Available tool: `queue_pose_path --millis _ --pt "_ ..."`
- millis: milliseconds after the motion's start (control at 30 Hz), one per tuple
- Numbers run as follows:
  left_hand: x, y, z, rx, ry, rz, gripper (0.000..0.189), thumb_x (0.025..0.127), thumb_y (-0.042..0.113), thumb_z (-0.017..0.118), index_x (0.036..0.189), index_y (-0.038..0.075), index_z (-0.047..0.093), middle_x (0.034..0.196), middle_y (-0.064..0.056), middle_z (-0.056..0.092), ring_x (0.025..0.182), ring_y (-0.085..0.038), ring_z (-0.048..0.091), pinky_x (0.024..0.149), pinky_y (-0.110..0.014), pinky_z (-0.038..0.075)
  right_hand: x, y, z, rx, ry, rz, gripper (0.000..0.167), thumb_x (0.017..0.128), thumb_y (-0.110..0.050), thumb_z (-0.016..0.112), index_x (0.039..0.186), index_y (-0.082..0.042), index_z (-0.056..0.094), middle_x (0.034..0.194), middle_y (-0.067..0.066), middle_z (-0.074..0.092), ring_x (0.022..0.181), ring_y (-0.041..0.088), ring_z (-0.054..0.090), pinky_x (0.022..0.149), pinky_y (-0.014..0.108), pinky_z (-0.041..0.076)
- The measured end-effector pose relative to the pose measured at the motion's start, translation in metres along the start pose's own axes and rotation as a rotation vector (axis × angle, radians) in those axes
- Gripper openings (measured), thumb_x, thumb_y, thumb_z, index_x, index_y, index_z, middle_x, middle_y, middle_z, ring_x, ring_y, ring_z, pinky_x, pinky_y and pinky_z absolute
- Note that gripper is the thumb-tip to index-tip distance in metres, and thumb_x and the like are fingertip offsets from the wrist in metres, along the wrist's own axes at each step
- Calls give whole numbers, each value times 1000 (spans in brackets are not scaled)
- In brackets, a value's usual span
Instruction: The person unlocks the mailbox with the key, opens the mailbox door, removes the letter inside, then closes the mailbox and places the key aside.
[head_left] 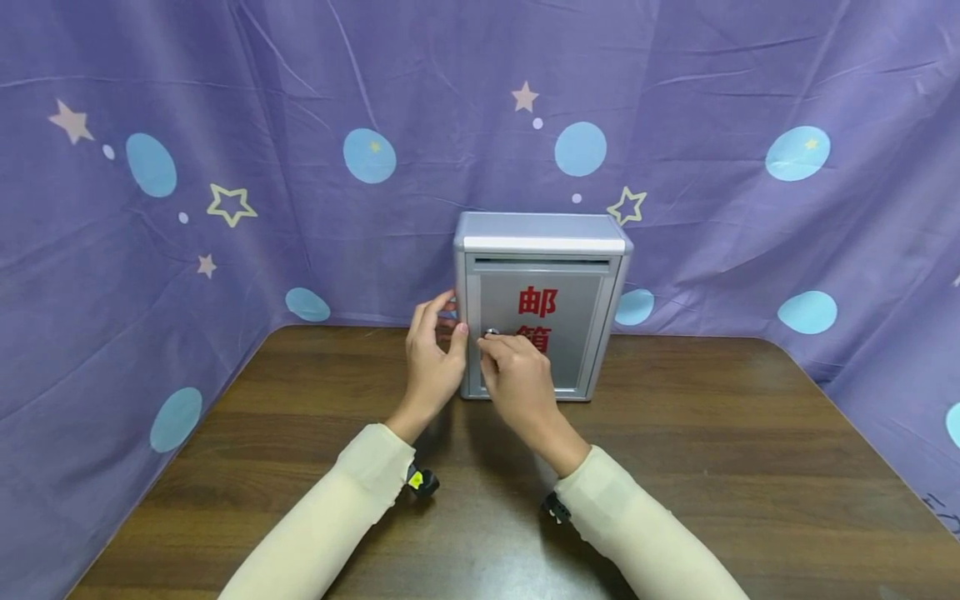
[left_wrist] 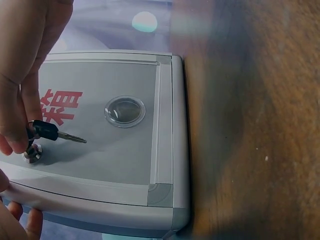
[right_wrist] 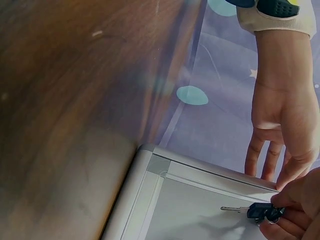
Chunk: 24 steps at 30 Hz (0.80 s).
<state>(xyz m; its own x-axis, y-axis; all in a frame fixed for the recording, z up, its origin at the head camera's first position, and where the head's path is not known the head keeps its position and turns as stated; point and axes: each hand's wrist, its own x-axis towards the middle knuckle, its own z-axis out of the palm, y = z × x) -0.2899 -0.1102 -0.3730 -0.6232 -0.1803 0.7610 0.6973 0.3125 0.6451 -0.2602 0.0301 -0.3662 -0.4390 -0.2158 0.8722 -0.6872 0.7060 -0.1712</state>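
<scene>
A silver-grey metal mailbox (head_left: 576, 333) with red characters stands upright on the wooden table. At the lock (left_wrist: 32, 153) on its door, my right hand (head_left: 517, 379) pinches a black-headed key between thumb and fingers. A second black-headed key (left_wrist: 70, 136) hangs beside those fingertips, its metal blade pointing toward the box's bottom. Whether the pinched key is in the lock is hidden by the fingers. My left hand (head_left: 435, 362) touches the mailbox's left side with fairly straight fingers, its thumb near the front edge.
A purple curtain (head_left: 450, 100) with stars and blue dots hangs close behind the mailbox and along the sides of the wooden table (head_left: 712, 433). A round clear window (left_wrist: 125, 111) sits low on the door. The mail slot (head_left: 542, 265) runs across the top.
</scene>
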Motion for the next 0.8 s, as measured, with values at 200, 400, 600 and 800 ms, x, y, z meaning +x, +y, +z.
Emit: queue_pose_path --millis 200,400,600,800 --pt "-1 1 0 7 -2 5 50 88 -13 64 135 2 61 118 -18 60 94 -28 63 77 -37 57 -1 1 0 32 16 11 14 81 5 78 94 0 80 95 11 78 86 26 73 76 38 62" --pt "0 2 0 4 1 8 49 88 -13 64 135 2 62 117 -17 60 93 -28 64 77 -36 58 0 2 1 67 43 33 12 80 4 79 92 -1 80 94 11 78 86 26 73 77 39 61" --pt "0 2 1 5 -5 2 48 88 -12 64 135 0 61 117 -18 60 94 -27 63 78 -35 57 1 3 2 109 77 61 12 79 4 80 90 -1 79 91 10 77 84 24 74 75 39 61" --pt "-1 0 0 4 -4 1 49 88 -12 64 135 1 61 118 -18 60 94 -27 63 78 -35 58 1 5 5 150 105 83 12 78 5 79 88 -1 79 88 9 77 82 22 74 74 38 61"
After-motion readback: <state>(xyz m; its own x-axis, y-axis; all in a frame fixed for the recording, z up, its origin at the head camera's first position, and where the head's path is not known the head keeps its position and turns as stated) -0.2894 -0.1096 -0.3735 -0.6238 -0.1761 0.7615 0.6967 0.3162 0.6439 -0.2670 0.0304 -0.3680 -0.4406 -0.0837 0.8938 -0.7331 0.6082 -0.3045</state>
